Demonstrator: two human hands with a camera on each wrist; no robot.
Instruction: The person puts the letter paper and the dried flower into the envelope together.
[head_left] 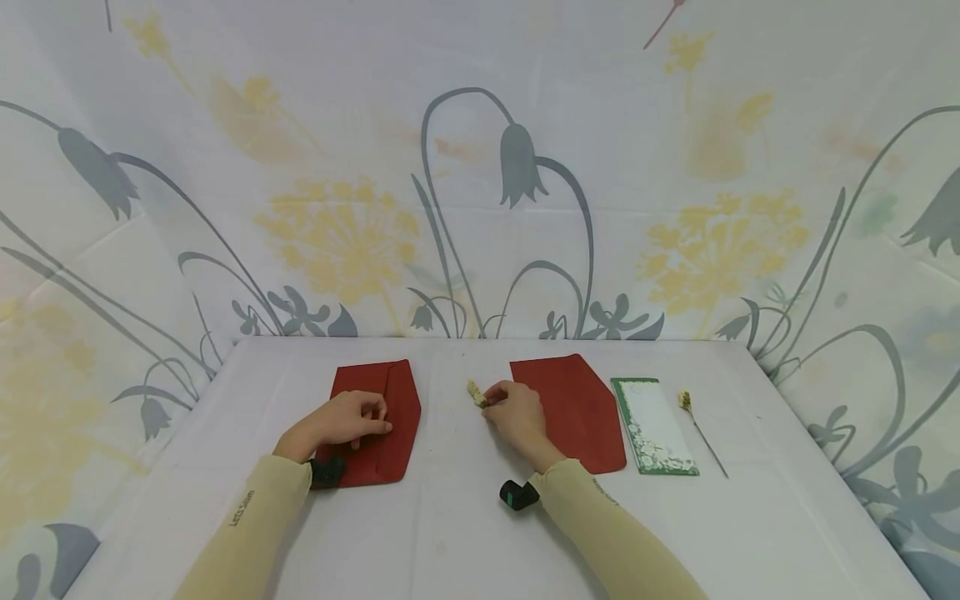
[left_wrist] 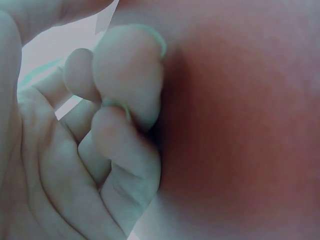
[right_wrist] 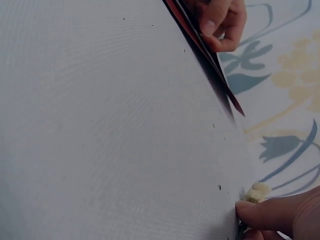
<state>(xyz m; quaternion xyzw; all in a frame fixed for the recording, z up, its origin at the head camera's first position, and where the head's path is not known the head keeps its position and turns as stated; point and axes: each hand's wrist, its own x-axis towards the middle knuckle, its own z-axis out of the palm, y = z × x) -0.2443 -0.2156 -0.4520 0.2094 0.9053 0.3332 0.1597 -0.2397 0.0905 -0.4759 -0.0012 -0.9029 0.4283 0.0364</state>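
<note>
My right hand (head_left: pixel 517 414) pinches a small dried flower (head_left: pixel 476 393) with a pale yellow head, above the table between the two red envelopes. In the right wrist view, the flower head (right_wrist: pixel 257 192) sticks out beyond the thumb, and part of a dark stem shows below. My left hand (head_left: pixel 347 420) is over the left red envelope (head_left: pixel 401 408), its fingers loosely curled. The left wrist view shows those fingers (left_wrist: pixel 127 75) bent beside a blurred red surface, with nothing seen in their grip. Part of the right red envelope (head_left: pixel 577 408) lies behind my right hand.
Right of the right envelope lies a white card (head_left: pixel 654 427) with a green floral border. Beside it is another dried flower (head_left: pixel 701 429) on a long thin stem. The white table (head_left: pixel 457 533) meets a flower-printed cloth (head_left: pixel 465 250) at the back and sides.
</note>
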